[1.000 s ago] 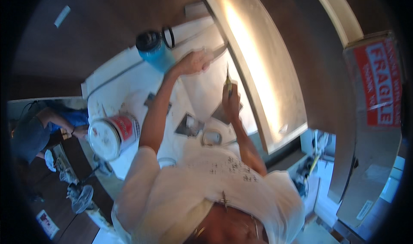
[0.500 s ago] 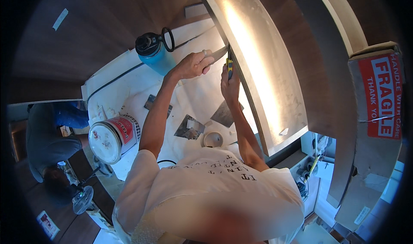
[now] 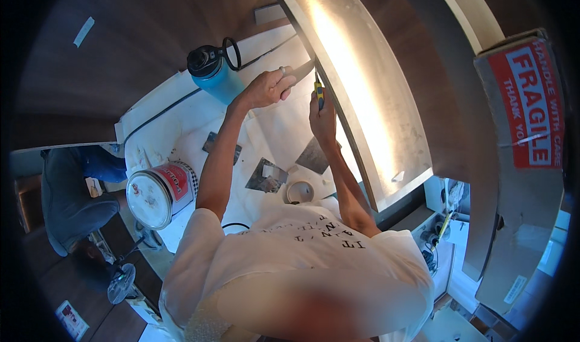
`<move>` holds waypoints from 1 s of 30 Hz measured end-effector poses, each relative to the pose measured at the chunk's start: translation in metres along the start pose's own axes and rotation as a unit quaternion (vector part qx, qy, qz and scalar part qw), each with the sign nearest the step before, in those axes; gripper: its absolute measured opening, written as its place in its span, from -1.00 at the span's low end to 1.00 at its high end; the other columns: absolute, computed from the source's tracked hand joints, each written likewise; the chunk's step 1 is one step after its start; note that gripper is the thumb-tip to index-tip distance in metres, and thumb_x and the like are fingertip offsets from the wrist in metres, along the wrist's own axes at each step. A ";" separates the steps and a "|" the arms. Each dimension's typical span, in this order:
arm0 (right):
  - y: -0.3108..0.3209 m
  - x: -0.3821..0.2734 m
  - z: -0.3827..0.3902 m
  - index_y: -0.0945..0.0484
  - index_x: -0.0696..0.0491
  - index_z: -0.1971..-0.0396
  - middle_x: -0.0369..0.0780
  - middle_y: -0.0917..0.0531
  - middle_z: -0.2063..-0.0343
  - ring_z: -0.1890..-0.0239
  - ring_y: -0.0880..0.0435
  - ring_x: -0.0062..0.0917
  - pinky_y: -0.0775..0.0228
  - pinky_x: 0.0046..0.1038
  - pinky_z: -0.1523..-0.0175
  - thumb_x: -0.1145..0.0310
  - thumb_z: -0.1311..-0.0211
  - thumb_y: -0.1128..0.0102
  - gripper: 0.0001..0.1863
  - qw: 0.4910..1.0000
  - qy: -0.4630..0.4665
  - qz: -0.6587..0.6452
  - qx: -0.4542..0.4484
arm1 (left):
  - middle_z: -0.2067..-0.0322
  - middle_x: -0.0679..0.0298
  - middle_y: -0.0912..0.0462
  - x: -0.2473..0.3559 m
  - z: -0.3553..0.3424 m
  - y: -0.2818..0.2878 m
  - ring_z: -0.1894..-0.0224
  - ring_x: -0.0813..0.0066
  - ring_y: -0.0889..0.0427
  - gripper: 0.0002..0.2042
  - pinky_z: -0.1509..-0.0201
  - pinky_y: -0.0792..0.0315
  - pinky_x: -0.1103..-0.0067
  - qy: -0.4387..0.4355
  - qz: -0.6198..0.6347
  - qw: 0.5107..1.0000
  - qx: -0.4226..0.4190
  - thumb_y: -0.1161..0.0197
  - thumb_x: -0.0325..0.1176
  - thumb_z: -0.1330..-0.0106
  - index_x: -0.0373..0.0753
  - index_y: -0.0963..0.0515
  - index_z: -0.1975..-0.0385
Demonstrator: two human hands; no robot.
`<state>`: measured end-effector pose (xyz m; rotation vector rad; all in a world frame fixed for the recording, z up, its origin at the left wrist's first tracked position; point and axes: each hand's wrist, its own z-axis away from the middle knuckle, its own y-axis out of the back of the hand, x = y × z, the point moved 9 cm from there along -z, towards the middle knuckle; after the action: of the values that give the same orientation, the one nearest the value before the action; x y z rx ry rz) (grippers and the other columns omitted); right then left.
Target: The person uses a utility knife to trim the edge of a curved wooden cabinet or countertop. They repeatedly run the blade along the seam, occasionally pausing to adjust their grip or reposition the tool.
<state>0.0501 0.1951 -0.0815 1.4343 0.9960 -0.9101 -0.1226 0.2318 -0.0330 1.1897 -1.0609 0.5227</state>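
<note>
My left hand (image 3: 266, 90) is closed around a thin, flat, brownish-grey strip (image 3: 304, 70); its kind is unclear. The strip's far end meets the near-left edge of a lit wooden panel (image 3: 386, 118). Just below that spot, my right hand (image 3: 323, 117) grips a yellow and black utility knife (image 3: 319, 92), pointing up along the panel's edge. The knife's tip is close to the strip, and I cannot tell whether they touch.
Left of my hands stand a blue bottle (image 3: 220, 83) with a black looped lid and a large can (image 3: 150, 198). Dark flat sheets (image 3: 266, 176) and a tape roll (image 3: 299, 192) lie on the white surface. At right is a cardboard box (image 3: 525, 191). A co-worker (image 3: 75, 200) bends at far left.
My right hand and the knife have dropped slightly away from the panel's edge. The left hand with the strip shifts a little left. The whole view has turned slightly.
</note>
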 end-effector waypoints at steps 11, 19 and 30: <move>0.016 0.010 0.022 -0.45 0.17 0.10 -0.16 -0.48 0.53 0.53 -0.45 -0.49 -0.32 -0.33 0.41 0.26 -0.52 -0.01 -0.75 0.999 0.023 0.032 0.021 | 0.64 0.16 -0.44 0.003 0.006 -0.004 0.54 0.31 -0.47 -0.67 0.33 -0.39 0.41 0.044 0.061 0.997 0.006 -0.01 -0.21 -0.46 -0.29 -0.44 0.50; -0.009 -0.013 -0.016 -0.45 0.17 0.26 -0.31 -0.37 0.63 0.60 -0.33 -0.63 -0.23 -0.45 0.49 0.27 -0.53 -0.02 -0.75 0.996 0.039 -0.069 0.037 | 0.62 0.11 -0.43 0.010 0.004 0.006 0.51 0.19 -0.52 -0.76 0.34 -0.39 0.36 -0.022 0.010 0.999 0.028 -0.01 -0.31 -0.41 -0.28 -0.44 0.49; -0.010 -0.008 -0.018 -0.46 0.21 0.18 -0.23 -0.40 0.61 0.56 -0.37 -0.54 -0.29 -0.37 0.42 0.28 -0.53 -0.01 -0.75 0.995 0.076 0.011 0.059 | 0.59 0.09 -0.47 0.008 0.008 0.002 0.48 0.08 -0.55 -0.75 0.31 -0.41 0.30 0.024 0.006 0.999 0.020 0.00 -0.27 -0.41 -0.27 -0.46 0.46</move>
<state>0.0378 0.2128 -0.0759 1.6309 1.0493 -0.8660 -0.1238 0.2235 -0.0249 1.2012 -1.0214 0.5811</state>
